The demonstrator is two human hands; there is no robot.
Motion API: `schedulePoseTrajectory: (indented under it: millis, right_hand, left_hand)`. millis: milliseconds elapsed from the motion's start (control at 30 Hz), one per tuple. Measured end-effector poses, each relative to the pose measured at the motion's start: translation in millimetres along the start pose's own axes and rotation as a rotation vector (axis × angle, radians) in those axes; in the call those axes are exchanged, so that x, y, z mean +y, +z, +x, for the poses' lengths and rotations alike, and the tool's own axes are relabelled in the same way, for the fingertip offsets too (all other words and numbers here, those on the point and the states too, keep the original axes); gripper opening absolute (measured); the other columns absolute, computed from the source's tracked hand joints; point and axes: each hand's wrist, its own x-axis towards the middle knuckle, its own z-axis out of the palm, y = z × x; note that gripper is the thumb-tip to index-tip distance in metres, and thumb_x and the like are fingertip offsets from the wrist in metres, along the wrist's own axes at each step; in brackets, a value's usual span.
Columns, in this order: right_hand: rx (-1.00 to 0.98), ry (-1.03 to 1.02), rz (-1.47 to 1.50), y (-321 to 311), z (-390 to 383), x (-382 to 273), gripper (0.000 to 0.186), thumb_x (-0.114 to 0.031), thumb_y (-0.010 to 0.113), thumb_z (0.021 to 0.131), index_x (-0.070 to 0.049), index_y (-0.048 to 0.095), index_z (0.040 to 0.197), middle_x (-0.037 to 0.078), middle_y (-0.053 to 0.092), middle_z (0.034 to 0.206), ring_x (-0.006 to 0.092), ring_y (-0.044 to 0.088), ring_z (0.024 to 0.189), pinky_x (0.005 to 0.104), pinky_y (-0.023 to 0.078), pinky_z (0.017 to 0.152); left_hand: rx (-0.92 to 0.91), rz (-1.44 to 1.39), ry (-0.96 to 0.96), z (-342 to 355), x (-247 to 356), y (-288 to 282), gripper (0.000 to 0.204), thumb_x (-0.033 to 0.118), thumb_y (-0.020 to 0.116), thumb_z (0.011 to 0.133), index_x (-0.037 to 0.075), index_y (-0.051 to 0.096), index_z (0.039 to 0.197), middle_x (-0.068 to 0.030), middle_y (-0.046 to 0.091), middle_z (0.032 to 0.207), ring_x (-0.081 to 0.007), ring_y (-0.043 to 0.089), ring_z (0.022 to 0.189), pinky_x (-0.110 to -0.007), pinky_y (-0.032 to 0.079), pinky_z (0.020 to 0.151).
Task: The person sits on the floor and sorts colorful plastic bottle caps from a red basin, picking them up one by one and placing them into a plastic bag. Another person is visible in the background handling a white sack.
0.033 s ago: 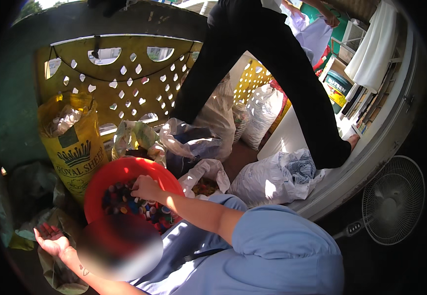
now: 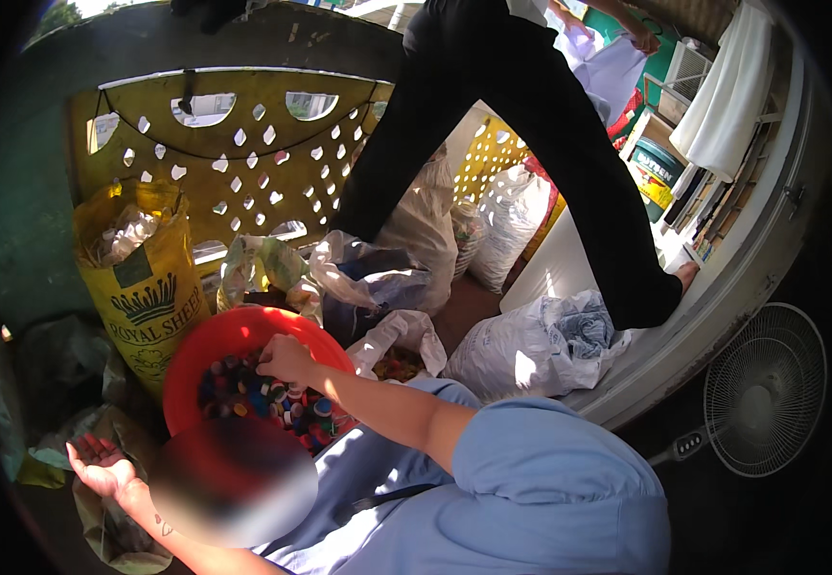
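A red plastic basin (image 2: 186, 383) stands in front of me, holding a heap of bottle caps (image 2: 243, 383) in blue, white, red, green and dark colours. Over the caps, my right hand (image 2: 287, 361) has its fingers bent down and drawn together. Whatever they grip, if anything, is hidden. To the left of the basin my left hand (image 2: 100, 467) is held palm up with its fingers spread, and nothing shows in it. A blurred patch covers the near part of the basin.
Behind the basin stand a yellow sack (image 2: 138, 287), open plastic bags (image 2: 368, 273) and a stuffed white sack (image 2: 521, 350). A person in black trousers (image 2: 589, 163) straddles the bags, holding pale cloth. A fan (image 2: 764, 393) is at the right; a perforated yellow panel (image 2: 243, 182) lies beyond.
My right hand has shifted very slightly over the caps. My left hand and the surroundings look the same.
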Motion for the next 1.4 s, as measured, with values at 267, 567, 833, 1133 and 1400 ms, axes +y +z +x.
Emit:
schedulePoseTrajectory:
  millis: [267,567,833,1133,1400]
  right_hand:
    - [0.012,0.198,0.203,-56.3,116.2,61.7,0.03,-0.028,0.076,0.066,-0.004,0.073,0.083,0.01,0.069,0.075,0.0171,0.065,0.069,0.0306,0.05,0.067]
    - [0.035,0.197,-0.029,-46.1,189.8,39.1,0.035,-0.032,0.074,0.072,-0.003,0.07,0.09,0.011,0.07,0.091,0.0246,0.067,0.077,0.0399,0.053,0.072]
    - [0.048,0.284,-0.24,-27.7,213.0,70.0,0.043,-0.035,0.07,0.074,-0.012,0.066,0.11,0.012,0.058,0.125,0.0278,0.055,0.116,0.0425,0.045,0.094]
    - [-0.34,-0.684,-0.214,53.8,36.1,20.3,0.022,-0.024,0.071,0.072,-0.016,0.072,0.092,0.006,0.059,0.105,0.0276,0.051,0.106,0.0392,0.042,0.091]
    - [-0.459,-0.767,-0.402,119.6,-15.5,-12.3,0.028,-0.028,0.069,0.07,-0.022,0.071,0.098,0.007,0.053,0.113,0.0286,0.045,0.114,0.0469,0.039,0.09]
  left_hand:
    - [-0.03,0.047,-0.056,-24.9,-20.1,16.6,0.038,0.03,0.068,0.08,0.012,0.052,0.11,-0.0018,0.05,0.108,-0.0175,0.053,0.093,-0.032,0.042,0.076]
    - [-0.035,0.038,0.021,-50.2,13.0,24.4,0.031,0.03,0.064,0.083,0.012,0.054,0.107,-0.0015,0.053,0.103,-0.0173,0.054,0.091,-0.034,0.043,0.077]
    - [-0.083,0.075,0.006,-52.8,11.5,24.9,0.031,0.029,0.063,0.083,0.013,0.054,0.107,-0.0038,0.05,0.106,-0.0182,0.052,0.095,-0.034,0.043,0.078]
    - [-0.06,0.08,0.026,-61.5,6.3,35.5,0.027,0.029,0.066,0.079,0.015,0.056,0.1,-0.0029,0.05,0.103,-0.0198,0.051,0.092,-0.036,0.039,0.08]
    - [-0.048,0.064,0.025,-60.9,1.6,35.3,0.025,0.028,0.067,0.078,0.016,0.057,0.098,-0.0023,0.05,0.102,-0.02,0.051,0.091,-0.036,0.038,0.08]
